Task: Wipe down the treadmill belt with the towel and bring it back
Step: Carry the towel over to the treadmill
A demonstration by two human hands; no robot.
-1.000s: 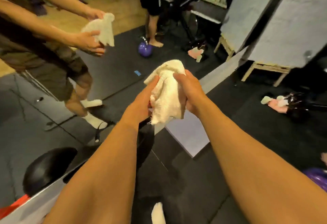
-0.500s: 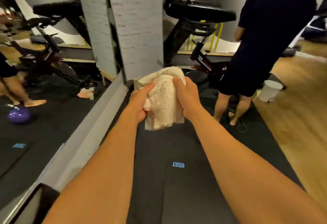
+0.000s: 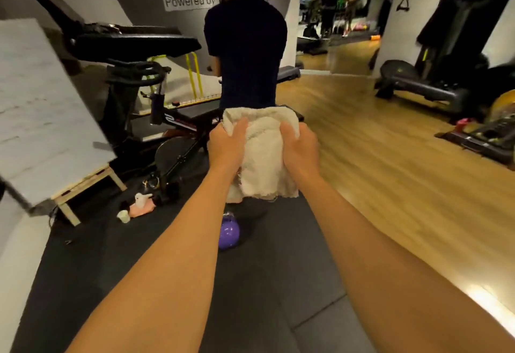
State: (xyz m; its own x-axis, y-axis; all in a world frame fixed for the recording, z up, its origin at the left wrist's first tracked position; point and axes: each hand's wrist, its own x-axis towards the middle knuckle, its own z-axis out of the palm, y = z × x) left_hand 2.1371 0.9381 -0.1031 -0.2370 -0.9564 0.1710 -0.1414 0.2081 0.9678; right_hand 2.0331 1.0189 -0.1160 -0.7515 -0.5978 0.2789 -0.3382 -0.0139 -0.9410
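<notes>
A folded off-white towel (image 3: 263,154) hangs in front of me at chest height, held out at arm's length. My left hand (image 3: 227,146) grips its left side with the thumb over the top fold. My right hand (image 3: 299,146) grips its right side, fingers curled into the cloth. The towel's lower edge dangles free below both hands. A treadmill (image 3: 412,88) stands at the far right on the wooden floor; its belt is too dark and blurred to make out.
A person in dark clothes (image 3: 245,46) stands close ahead, back to me. A purple kettlebell (image 3: 229,234) lies on the black mat (image 3: 278,283) below the towel. An exercise bike (image 3: 145,79) and a leaning white board (image 3: 41,107) are on the left.
The view has swung right across the room, from the mirror and floor to the bike, then to the person ahead. Both hands kept hold of the towel throughout.
</notes>
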